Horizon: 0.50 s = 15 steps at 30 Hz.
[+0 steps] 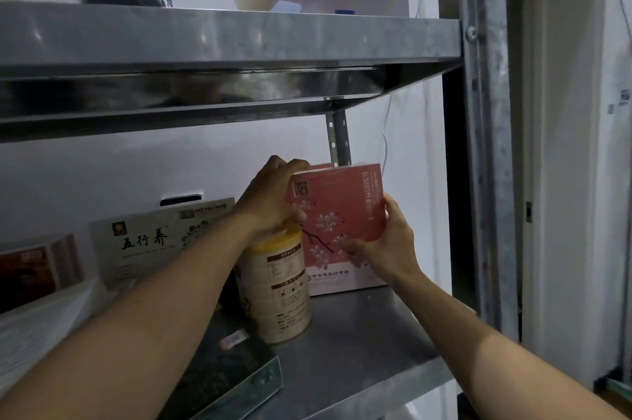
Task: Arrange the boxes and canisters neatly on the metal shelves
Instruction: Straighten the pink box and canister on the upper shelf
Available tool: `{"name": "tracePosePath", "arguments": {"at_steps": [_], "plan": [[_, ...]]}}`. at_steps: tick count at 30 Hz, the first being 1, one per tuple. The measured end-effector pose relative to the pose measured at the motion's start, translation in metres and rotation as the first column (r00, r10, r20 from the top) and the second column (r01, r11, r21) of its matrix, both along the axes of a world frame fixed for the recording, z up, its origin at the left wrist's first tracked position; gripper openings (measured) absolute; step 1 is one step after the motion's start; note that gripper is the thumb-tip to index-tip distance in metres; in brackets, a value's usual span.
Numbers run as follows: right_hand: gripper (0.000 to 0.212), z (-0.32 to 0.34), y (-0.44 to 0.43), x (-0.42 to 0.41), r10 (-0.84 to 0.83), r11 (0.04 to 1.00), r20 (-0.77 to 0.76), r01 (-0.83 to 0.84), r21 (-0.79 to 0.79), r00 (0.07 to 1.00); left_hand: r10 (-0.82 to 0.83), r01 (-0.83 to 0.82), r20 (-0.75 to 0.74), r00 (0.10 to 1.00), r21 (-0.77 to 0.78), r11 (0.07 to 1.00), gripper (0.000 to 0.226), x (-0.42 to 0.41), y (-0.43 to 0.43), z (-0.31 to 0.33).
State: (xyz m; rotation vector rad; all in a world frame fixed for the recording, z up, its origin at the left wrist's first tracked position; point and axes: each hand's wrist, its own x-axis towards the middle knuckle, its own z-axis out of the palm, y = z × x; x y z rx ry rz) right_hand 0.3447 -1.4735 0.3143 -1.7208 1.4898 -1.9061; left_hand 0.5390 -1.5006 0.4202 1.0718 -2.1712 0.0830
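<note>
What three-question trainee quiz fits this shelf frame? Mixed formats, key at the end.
1. True or false: the yellow-lidded canister lies on its side.
2. Of the left hand and the right hand, which holds the pink blossom box? A) left only B) right only C) both
3. Fill in: the dark box at the front edge of the shelf lies ____.

Key: 1 false, it stands upright. 2 C. 3 flat.
</note>
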Motion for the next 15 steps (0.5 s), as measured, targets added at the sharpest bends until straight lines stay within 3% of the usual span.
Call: {"name": "tracePosePath", "arguments": {"at_steps": [15], "plan": [[0.092,-0.004,-0.063,0.027,0.097,0.993,0.085,-0.102,0.053,0.992,0.142,-0.141,0.042,0.989,-0.039,0.989,0.079,0.027,-0.055,-0.005]]}}
